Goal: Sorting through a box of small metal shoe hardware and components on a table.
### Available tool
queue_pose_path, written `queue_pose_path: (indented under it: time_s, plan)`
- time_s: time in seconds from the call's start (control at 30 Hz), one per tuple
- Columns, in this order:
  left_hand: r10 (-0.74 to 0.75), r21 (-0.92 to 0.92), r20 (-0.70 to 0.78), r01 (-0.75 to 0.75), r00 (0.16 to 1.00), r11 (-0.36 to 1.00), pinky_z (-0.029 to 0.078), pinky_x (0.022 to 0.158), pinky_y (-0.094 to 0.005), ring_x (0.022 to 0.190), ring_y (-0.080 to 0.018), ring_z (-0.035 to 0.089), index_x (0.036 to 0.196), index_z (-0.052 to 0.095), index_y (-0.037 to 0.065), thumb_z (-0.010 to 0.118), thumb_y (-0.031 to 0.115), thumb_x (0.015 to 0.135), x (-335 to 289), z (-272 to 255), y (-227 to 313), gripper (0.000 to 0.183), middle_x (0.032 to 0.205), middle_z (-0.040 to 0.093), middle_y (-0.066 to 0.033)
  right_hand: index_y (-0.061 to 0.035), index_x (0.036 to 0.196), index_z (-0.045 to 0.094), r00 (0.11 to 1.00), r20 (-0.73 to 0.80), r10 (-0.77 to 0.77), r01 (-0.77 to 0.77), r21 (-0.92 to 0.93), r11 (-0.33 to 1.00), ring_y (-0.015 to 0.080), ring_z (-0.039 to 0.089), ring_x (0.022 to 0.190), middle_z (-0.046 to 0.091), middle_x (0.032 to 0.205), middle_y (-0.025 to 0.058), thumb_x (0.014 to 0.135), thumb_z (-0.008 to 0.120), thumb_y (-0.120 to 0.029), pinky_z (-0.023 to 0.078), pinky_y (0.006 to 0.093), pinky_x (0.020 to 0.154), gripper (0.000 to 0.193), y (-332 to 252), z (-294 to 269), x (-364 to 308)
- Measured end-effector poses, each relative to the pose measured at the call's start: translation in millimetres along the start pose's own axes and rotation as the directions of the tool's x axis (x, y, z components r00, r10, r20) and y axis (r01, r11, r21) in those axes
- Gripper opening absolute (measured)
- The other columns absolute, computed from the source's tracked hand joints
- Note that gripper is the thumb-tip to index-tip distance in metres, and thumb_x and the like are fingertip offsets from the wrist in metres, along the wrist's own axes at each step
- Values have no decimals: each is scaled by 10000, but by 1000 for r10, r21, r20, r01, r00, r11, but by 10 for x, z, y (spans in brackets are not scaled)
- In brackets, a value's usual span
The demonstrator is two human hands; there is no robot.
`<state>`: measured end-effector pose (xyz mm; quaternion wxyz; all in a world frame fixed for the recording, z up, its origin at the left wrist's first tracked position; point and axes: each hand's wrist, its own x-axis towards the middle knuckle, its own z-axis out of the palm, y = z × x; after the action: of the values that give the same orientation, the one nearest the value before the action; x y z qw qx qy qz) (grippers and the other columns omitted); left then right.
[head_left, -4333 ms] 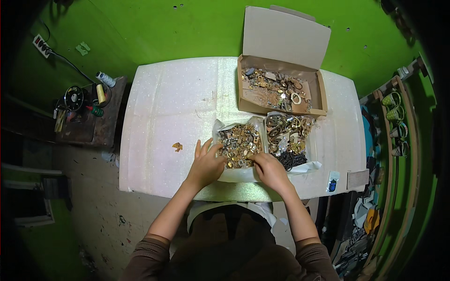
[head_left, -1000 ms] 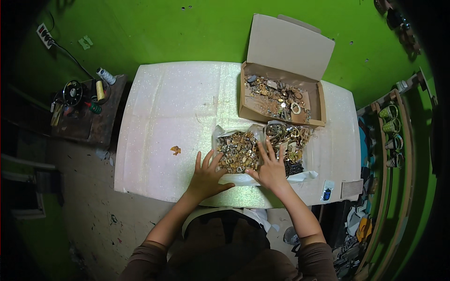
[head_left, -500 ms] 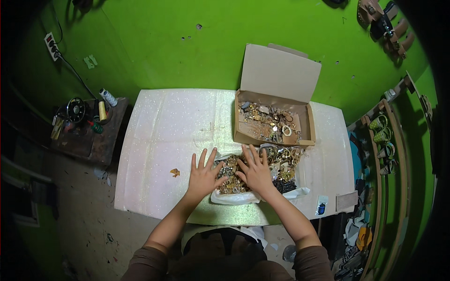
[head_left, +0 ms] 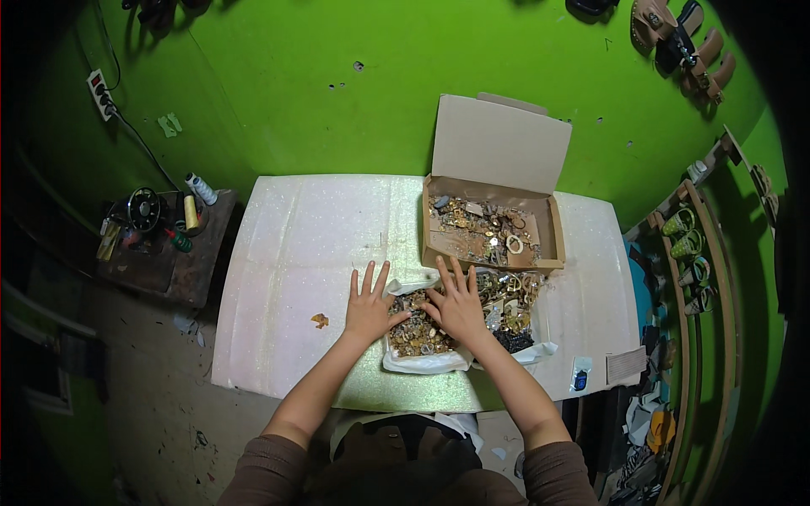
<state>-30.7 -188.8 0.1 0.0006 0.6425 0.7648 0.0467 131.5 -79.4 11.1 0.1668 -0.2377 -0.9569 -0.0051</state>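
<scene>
My left hand (head_left: 369,308) is open, its fingers stretched away from me, at the left edge of a white plastic bag (head_left: 426,364). Its thumb reaches over a heap of small gold and silver metal ornaments (head_left: 412,337) lying in the bag. Fingers spread, my right hand (head_left: 460,314) lies over the right part of that heap and hides some of it. Right of this hand is a second heap of shiny trinkets (head_left: 509,308) with black beads (head_left: 513,341) at its near end. Behind the heaps, an open cardboard box (head_left: 494,263) contains more loose ornaments and a pale ring (head_left: 515,244).
One gold ornament (head_left: 320,320) lies on the glittery white tabletop (head_left: 287,261). Near the right edge are a small blue packet (head_left: 581,374) and a cardboard piece (head_left: 625,364). Thread cones (head_left: 202,187) stand on a side table at left. A shoe rack (head_left: 690,244) is at right.
The view has tilted slightly, so the table sits lower in the picture. Against the table, both hands have shifted slightly toward the far side, fingers still spread.
</scene>
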Motion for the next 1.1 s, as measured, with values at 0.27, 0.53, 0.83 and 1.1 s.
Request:
queue_pose_path:
  time_s: [0.27, 0.53, 0.83, 1.1]
  plan:
    - [-13, -147, -211, -18, 977, 989, -15, 1011, -529, 1282, -337, 89, 902, 658, 127, 473, 540, 768, -125, -77, 102, 472, 1349, 248, -135, -158, 993, 623, 989, 57, 136, -143, 150, 978, 384, 146, 1262, 213, 1360, 184, 804, 495, -398, 126, 555, 991, 332, -112, -246, -310]
    - [-50, -322, -204, -18, 978, 947, -2, 1000, -550, 1255, -356, 134, 926, 638, 94, 511, 402, 800, -154, -242, 405, 357, 1303, 288, -158, -135, 1051, 588, 982, 148, 114, -154, 298, 942, 406, 134, 1261, 223, 1334, 237, 813, 483, -393, 103, 575, 984, 366, -309, -209, -493]
    - [-121, -324, -125, 74, 985, 943, 43, 974, -586, 1225, -386, 191, 980, 611, 136, 550, 358, 774, -238, -279, 865, 309, 1306, 294, -151, -125, 1061, 550, 989, 145, 13, -86, 509, 857, 440, 181, 1223, 260, 1289, 235, 769, 576, -289, 172, 575, 959, 336, -119, -423, -795]
    - [-106, -363, -85, 68, 991, 929, 64, 993, -553, 1222, -366, 207, 1008, 593, 149, 537, 324, 782, 272, -403, 1387, 291, 1277, 330, -145, -62, 1008, 557, 989, 147, -30, -78, 677, 732, 420, 304, 1151, 344, 1215, 236, 756, 579, -182, 278, 478, 945, 280, 579, -632, -1010]
